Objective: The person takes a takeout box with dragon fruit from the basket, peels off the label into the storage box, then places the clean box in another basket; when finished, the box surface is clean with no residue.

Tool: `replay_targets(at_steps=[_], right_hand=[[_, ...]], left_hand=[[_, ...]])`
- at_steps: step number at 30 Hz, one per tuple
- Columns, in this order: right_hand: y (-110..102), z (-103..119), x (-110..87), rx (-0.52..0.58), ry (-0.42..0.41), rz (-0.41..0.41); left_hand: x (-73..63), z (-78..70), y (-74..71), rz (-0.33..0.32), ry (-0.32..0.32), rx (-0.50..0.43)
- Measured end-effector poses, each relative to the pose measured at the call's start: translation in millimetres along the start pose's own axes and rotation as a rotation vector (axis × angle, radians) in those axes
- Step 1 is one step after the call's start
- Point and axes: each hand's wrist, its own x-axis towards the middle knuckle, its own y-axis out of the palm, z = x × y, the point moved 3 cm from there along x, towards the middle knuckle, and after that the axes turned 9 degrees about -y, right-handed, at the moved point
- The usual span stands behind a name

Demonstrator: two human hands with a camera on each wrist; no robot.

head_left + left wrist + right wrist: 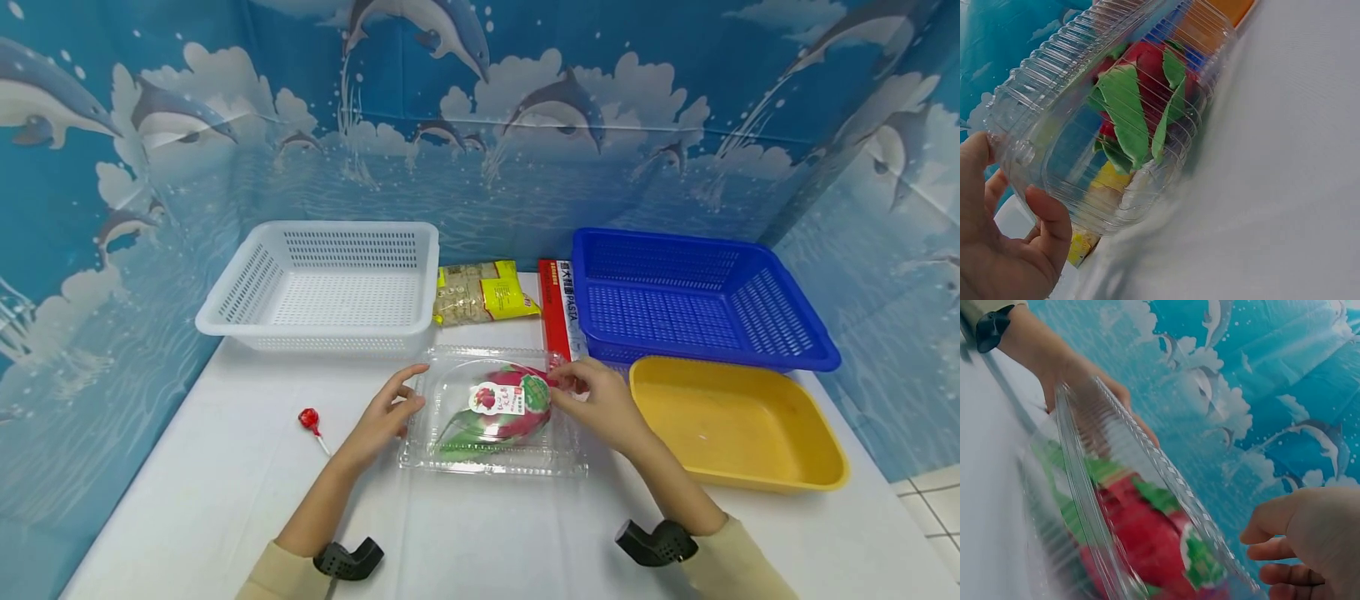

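Observation:
A clear plastic clamshell box (442,417) sits in front of me at mid-table, its ridged walls showing in both wrist views. Inside lies a red dragon fruit with green scales (1125,109). A white label (497,398) and a round green label (536,393) are on the lid. At the box's left edge my left hand (381,421) holds the rim, thumb on one side and bent fingers on the other (1016,231). My right hand (603,408) is by the right edge. In the right wrist view its loosely bent fingers (1279,519) stand apart from the box.
A white basket (337,343) stands at the back left, a blue basket (705,354) at the back right. A yellow tray (750,475) is on the right. Between the baskets lie a yellow bag (483,293) and a red pasta pack (555,308). A red lollipop (308,419) lies left.

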Motion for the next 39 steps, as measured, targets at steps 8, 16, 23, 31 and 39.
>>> replay_targets(at_steps=[8, 16, 23, 31, 39], right_hand=[[17.1, 22.9, 15.0, -0.043, -0.091, 0.059], [22.5, 29.6, 24.1, -0.090, 0.036, 0.110], [25.9, 30.5, 30.8, -0.011, 0.173, 0.140], [28.7, 34.9, 30.5, 0.038, 0.174, 0.099], [29.0, 37.1, 30.8, 0.085, 0.116, 0.077]], left_hand=[[-0.1, 0.0, 0.9, -0.007, 0.015, -0.022], [-1.2, 0.2, 2.0, -0.007, 0.024, -0.031], [-1.1, 0.0, 2.1, -0.013, 0.021, -0.040], [-2.2, 0.1, 1.6, -0.013, 0.021, -0.030], [-3.1, -1.1, 1.6, -0.004, 0.023, -0.021]])
